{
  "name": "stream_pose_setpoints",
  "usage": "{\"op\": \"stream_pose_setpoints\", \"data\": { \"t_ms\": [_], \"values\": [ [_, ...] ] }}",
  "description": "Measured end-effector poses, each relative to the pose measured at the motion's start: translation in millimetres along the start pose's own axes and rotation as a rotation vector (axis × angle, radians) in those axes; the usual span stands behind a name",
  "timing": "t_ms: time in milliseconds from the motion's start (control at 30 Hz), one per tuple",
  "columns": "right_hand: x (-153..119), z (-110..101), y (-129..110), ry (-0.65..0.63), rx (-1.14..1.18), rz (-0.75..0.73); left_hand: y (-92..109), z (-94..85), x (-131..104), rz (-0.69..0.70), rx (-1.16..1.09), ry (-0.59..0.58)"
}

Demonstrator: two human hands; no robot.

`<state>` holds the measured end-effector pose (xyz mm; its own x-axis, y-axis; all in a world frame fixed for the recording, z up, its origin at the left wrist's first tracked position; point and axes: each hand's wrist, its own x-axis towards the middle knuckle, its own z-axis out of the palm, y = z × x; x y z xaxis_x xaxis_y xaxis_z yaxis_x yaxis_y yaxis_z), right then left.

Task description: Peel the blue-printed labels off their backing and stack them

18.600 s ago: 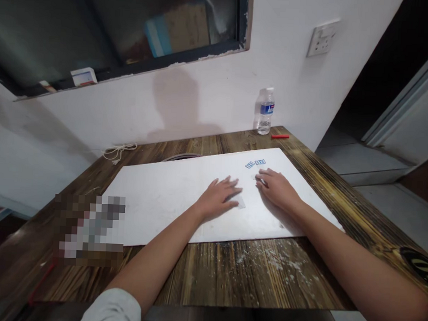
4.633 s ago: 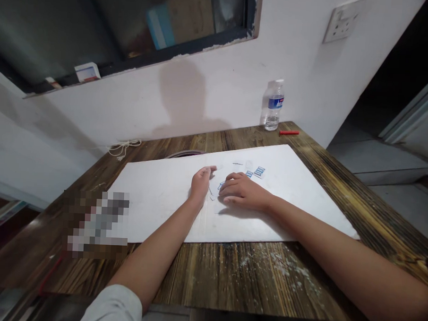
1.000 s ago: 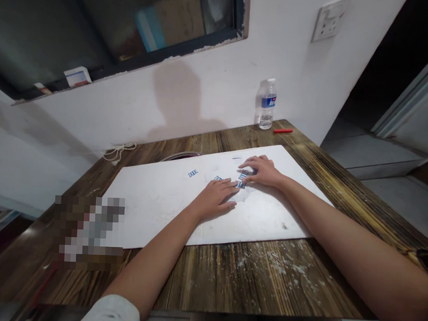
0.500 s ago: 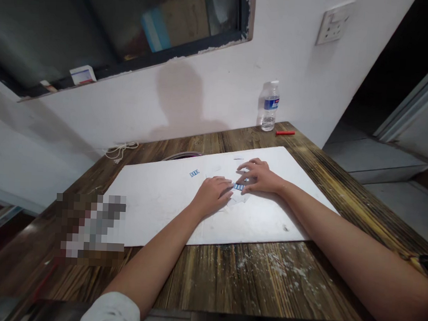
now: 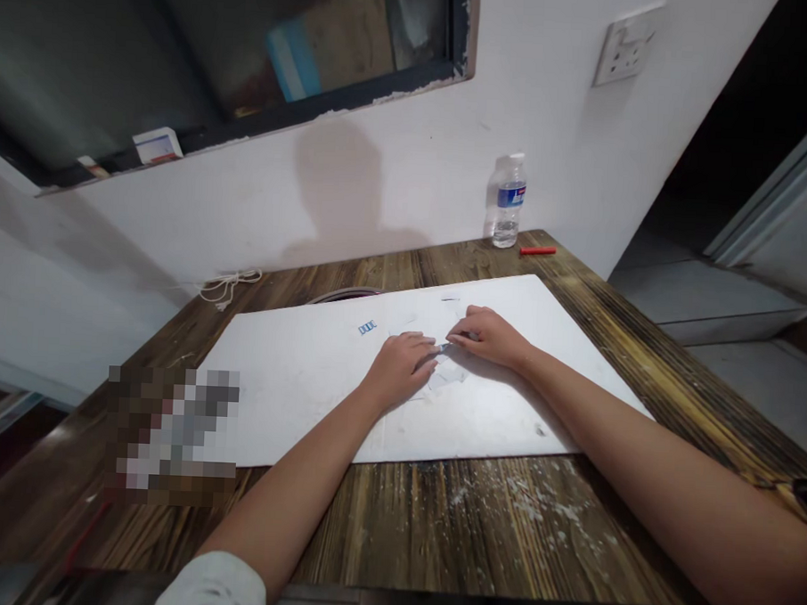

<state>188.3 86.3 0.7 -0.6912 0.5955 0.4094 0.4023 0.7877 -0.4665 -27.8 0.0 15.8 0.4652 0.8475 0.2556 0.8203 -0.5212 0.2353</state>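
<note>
A white board lies on the wooden table. On it, my left hand rests flat with its fingers stretched out, and the fingertips reach the left end of a small blue-and-white piece. My right hand has its fingers drawn together in a pinch at the right side of that piece, covering most of it. Only a sliver shows between the hands, so its exact kind is unclear. Faint, pale scraps lie just below the fingers. Another small blue-patterned piece lies left of my left hand.
At the back stands a water bottle beside a red stick-like object. A white cord lies at the back left, and a round rim shows behind the board. White flecks dot the wooden table in front.
My right hand's fingers, spread over the blue-and-white piece before, have closed into a pinch. Less of the piece's striped face shows now. My left hand has stayed nearly still.
</note>
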Motion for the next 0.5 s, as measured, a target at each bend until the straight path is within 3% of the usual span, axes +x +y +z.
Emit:
{"op": "stream_pose_setpoints", "data": {
  "t_ms": [267,500],
  "values": [
    [1.4,5.8,0.1,0.192,0.105,-0.005,-2.7,-0.6,2.8,-0.101,-0.1,0.149],
    [3.8,9.2,-6.3,0.28,0.088,-0.114,-8.7,-1.1,4.9,-0.201,-0.169,0.317]
  ]
}}
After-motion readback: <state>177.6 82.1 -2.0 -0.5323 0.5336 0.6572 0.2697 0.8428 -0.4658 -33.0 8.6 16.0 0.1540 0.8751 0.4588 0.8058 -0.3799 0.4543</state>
